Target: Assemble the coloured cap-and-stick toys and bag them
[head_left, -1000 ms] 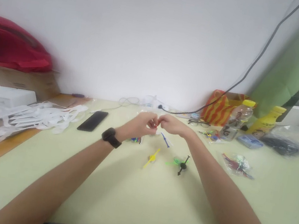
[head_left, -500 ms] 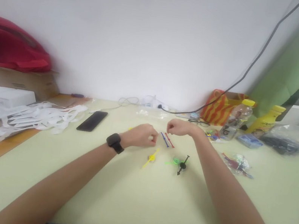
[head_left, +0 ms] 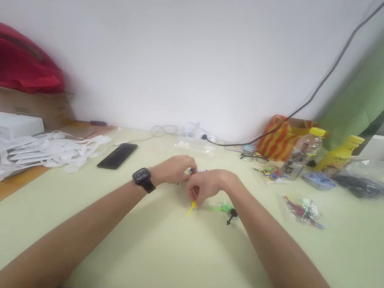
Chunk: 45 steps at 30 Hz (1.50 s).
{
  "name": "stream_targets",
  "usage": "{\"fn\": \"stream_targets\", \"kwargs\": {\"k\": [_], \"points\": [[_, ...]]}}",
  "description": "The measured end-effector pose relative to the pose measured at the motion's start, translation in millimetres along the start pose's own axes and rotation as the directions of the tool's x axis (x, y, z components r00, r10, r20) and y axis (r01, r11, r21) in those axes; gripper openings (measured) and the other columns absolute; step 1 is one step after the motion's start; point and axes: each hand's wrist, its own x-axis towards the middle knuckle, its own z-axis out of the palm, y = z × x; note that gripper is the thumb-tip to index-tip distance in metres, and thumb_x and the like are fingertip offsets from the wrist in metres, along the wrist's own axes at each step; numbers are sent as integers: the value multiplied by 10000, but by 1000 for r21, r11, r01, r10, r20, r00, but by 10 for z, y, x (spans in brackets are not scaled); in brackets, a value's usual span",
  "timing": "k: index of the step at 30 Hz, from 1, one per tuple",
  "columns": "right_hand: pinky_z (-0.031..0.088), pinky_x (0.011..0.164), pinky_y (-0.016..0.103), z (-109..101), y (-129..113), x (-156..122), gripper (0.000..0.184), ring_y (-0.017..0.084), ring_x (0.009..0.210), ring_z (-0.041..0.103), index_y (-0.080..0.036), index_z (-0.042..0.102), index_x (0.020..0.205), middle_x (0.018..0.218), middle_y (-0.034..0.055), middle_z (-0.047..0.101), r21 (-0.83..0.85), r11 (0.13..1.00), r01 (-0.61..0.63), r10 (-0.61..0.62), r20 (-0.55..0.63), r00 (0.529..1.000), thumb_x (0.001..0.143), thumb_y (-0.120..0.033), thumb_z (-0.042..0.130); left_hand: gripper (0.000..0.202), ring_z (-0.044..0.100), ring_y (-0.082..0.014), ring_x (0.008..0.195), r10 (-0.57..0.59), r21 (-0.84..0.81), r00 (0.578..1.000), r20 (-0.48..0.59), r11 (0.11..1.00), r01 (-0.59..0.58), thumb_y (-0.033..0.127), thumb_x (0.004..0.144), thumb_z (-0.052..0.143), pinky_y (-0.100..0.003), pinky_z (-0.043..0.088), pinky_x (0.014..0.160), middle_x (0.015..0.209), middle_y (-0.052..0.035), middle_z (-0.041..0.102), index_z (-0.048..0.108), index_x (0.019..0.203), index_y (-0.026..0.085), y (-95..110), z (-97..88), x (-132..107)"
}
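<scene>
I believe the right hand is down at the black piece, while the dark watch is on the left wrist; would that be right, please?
Not quite: the head view shows the right hand at the yellow piece, not the black piece, which lies apart, farther right. The dark watch is as you say.

The right hand (head_left: 204, 185) has fingertips at the yellow spinner (head_left: 191, 208); the left hand (head_left: 175, 168) curls beyond it, leftward. Right of this spinner lies a black arrow (head_left: 233, 214); well left of it, a phone (head_left: 117, 155).

Head-worn view, facing forward, angled down over table (head_left: 166, 253)
</scene>
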Motion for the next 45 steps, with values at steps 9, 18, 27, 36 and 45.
{"fn": "stream_targets", "kwargs": {"k": [9,18,27,36,45], "points": [[469,584,254,-231,236,-322,87,160,664,635,-191,642,818,750,18,701,262,948,183,-84,-350,933,772,-226,708,262,684,-202,880,-180,-110,890,-418,983,147,370,1029,488,-319,518,789,1024,-34,757,662,1194,263,20,-220,69],[513,655,272,-251,613,-236,65,137,647,590,-183,612,776,707,17,645,594,637,491,42,-663,748,734,-186,662,232,676,-181,946,-26,-267,902,-431,958,-100,335,966,635,-317,554,834,1081,-45,710,609,1180,248,315,-269,101],[386,558,230,-171,641,-76,106,104,583,433,-200,541,832,691,-22,510,554,723,413,69,-653,755,819,-293,589,184,669,-173,902,29,-239,922,-386,962,-130,163,916,575,-335,570,882,1032,-41,700,653,1070,225,293,-166,115],[365,512,249,-100,960,-14,161,141,589,497,-145,656,935,767,48,606,457,883,-108,354,-498,792,803,-236,641,200,676,-212,918,14,-133,985,-170,990,-37,195,863,634,-338,529,832,985,-24,713,639,1059,237,420,117,54],[418,567,258,-170,987,-245,251,153,701,556,-164,695,998,1014,103,692,312,914,-260,348,-270,898,819,-339,675,182,623,-251,993,98,117,994,-40,989,-92,169,928,582,-363,491,869,1008,-74,712,750,968,226,284,254,30]]}}
